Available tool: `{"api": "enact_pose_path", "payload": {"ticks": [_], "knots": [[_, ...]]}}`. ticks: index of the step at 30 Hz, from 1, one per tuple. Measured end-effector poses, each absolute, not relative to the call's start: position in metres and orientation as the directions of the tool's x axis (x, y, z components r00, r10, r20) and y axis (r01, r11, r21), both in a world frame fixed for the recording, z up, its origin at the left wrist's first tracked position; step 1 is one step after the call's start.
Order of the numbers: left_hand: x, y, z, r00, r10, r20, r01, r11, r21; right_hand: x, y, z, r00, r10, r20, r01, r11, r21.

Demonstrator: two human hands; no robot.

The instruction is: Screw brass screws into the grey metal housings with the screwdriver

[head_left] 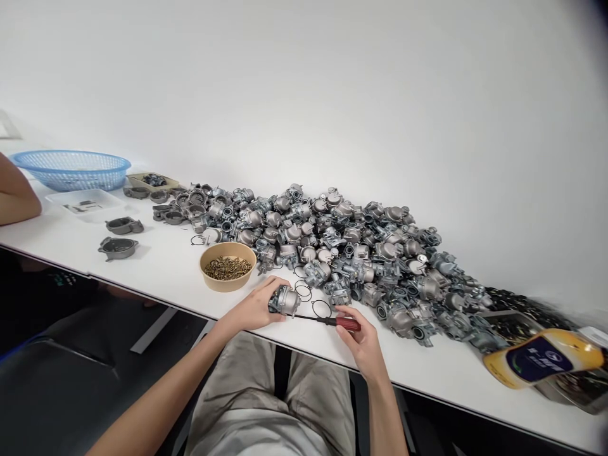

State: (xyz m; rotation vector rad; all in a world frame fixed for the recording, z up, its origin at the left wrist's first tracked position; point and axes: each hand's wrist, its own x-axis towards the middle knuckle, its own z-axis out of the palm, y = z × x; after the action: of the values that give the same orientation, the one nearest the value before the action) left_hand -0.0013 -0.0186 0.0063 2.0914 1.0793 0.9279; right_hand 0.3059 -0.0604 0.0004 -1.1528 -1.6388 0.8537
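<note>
My left hand (260, 305) is wrapped round a silvery metal carburetor (286, 300) close to the table's front edge. In my right hand (360, 335) is a screwdriver with a red and black handle (348, 323). Its thin shaft points left, and the tip reaches the lower side of the carburetor, where the exact contact is too small to tell. Several thin black rings (322, 308) lie on the white table just beyond the screwdriver. Left of and behind my left hand stands a tan bowl (206, 273) holding many small brass-coloured screws.
A large pile of carburetors (332, 234) spreads along the wall. Loose metal bowls (118, 247), a clear tray (102, 206) and a blue basket (71, 164) are at left, beside another person's arm (16, 193). A yellow bottle (541, 358) lies at right.
</note>
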Motion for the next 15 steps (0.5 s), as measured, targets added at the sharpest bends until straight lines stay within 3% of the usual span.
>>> {"api": "enact_pose_path", "payload": {"ticks": [15], "knots": [[-0.0021,-0.0162,0.0032,0.402,0.857,0.321,0.428,-0.486,0.762,0.3035,-0.0573,0.0002,-0.124,0.961,0.247,0.404,0.276,-0.872]]}}
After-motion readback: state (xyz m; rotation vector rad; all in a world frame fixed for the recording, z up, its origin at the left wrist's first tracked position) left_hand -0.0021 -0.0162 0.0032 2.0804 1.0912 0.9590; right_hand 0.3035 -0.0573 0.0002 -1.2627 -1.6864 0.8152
